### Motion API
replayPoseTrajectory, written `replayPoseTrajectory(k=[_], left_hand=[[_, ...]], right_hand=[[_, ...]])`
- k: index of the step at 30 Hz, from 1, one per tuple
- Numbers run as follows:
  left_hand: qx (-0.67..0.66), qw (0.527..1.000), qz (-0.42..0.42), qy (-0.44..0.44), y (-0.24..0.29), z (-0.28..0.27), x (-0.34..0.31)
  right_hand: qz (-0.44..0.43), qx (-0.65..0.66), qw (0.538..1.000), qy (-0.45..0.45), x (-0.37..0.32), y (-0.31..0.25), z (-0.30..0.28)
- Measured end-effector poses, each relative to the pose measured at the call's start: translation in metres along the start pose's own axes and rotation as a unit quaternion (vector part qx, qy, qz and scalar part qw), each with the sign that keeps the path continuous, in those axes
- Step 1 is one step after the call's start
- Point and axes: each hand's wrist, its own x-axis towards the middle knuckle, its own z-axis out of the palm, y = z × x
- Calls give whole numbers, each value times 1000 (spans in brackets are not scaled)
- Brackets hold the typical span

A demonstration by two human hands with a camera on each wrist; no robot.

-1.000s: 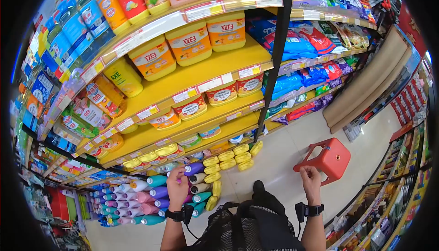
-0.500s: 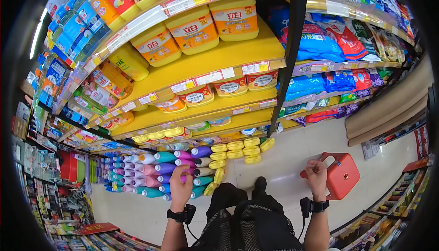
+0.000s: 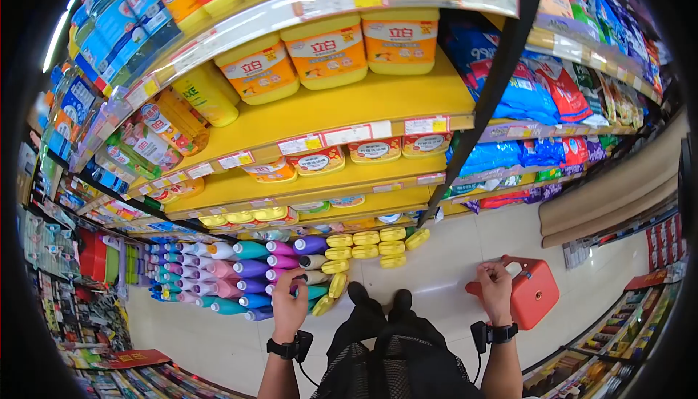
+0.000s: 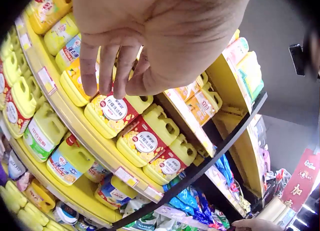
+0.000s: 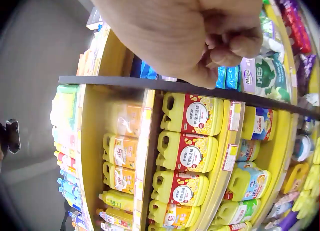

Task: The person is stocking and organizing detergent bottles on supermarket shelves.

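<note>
- Left hand point(image 3: 289, 308): loosely bent, fingers slightly spread, nothing in its grasp. Head view sets it over the near edge of the floor bottles point(image 3: 251, 268); contact does not show.
- Right hand point(image 3: 496, 296): fingers curled in loosely toward the thumb, nothing in hold. It overlaps the near side of the red stool point(image 3: 538, 297) in head view; whether they touch, cannot tell.
- Floor bottles: packed in rows at the shelf foot, purple, teal, pink and white, to the person's left.
- Yellow floor jugs point(image 3: 392, 248): grouped just beside the bottles, toward the stool.
- Red stool: on pale tiles at the person's right, well apart from the bottles.
- Yellow shelf point(image 3: 349, 105): bears orange-labelled jugs point(image 3: 327, 54) in a row; red-labelled jugs point(image 4: 147, 141) stand one level down.
- Dark post point(image 3: 502, 72): divides these shelves from bagged goods point(image 3: 523, 94).
- Brown rolls point(image 3: 618, 199): far right, beyond the stool.
</note>
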Motion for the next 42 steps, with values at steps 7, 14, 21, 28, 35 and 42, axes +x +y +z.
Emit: replayPoseTrajectory(k=[7, 14, 21, 28, 35, 42], left_hand=[[-35, 998, -28, 38, 1, -32, 30], [-39, 998, -25, 46, -31, -53, 52], [-15, 998, 59, 11, -29, -51, 80], [16, 980, 196, 5, 11, -27, 121], [123, 953, 276, 7, 70, 26, 146], [248, 921, 299, 23, 114, 78, 194]], right_hand=[[-22, -39, 999, -25, 8, -63, 47], [-114, -65, 991, -31, 35, -82, 99], [-171, -112, 979, -11, 41, -131, 143], [-227, -80, 971, 0, 76, -172, 155], [-424, -82, 901, 38, 145, -216, 147], [-641, -179, 742, 80, 209, -311, 141]])
